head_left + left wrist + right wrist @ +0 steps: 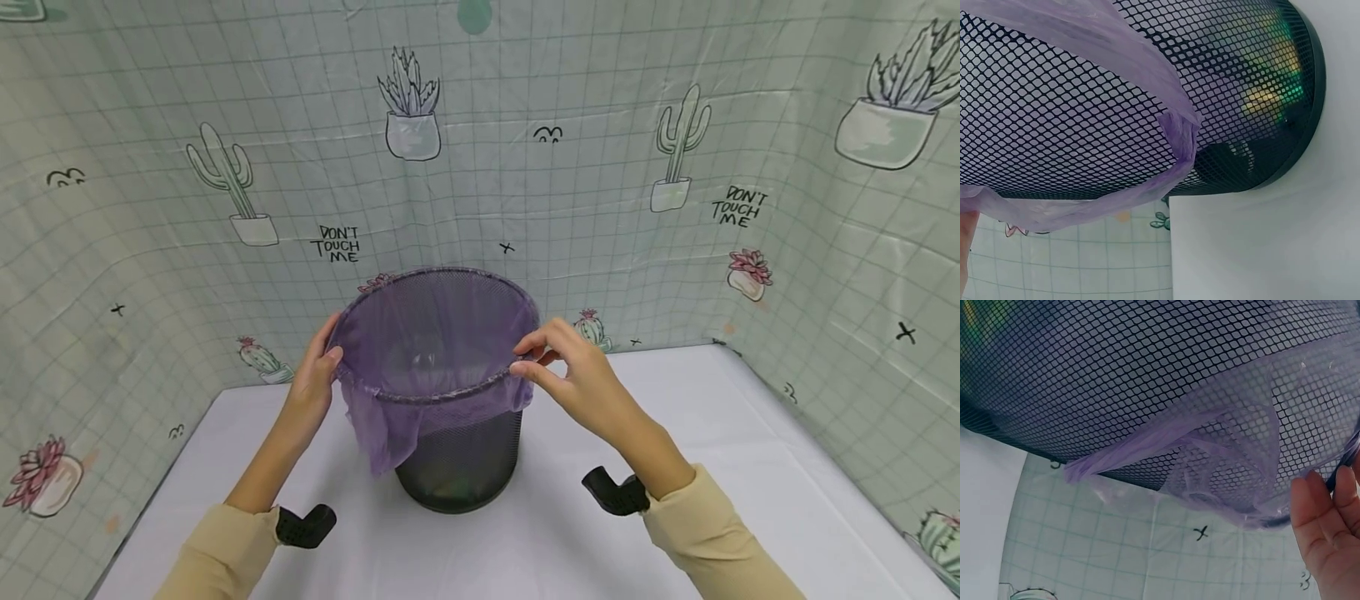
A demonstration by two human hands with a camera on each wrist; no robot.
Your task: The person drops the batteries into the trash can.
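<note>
A black mesh trash can [468,462] stands upright on the white table, lined with a thin purple trash bag [386,425]. The bag's edge is folded outward over the rim and hangs lowest at the front left. My left hand [309,379] holds the rim at its left side, thumb on the edge, its other fingers mostly hidden. At the right side my right hand [581,379] pinches the bag at the rim between thumb and fingers. In the right wrist view, bunched bag film [1166,434] hangs down the mesh near the fingertips.
Yellow and green patches [1266,100] show through the mesh near the can's base; what they are is unclear. A grid-patterned cloth [480,192] with cactus drawings rises behind and on both sides of the white table [675,400]. A black mount [307,527] sits on each wrist.
</note>
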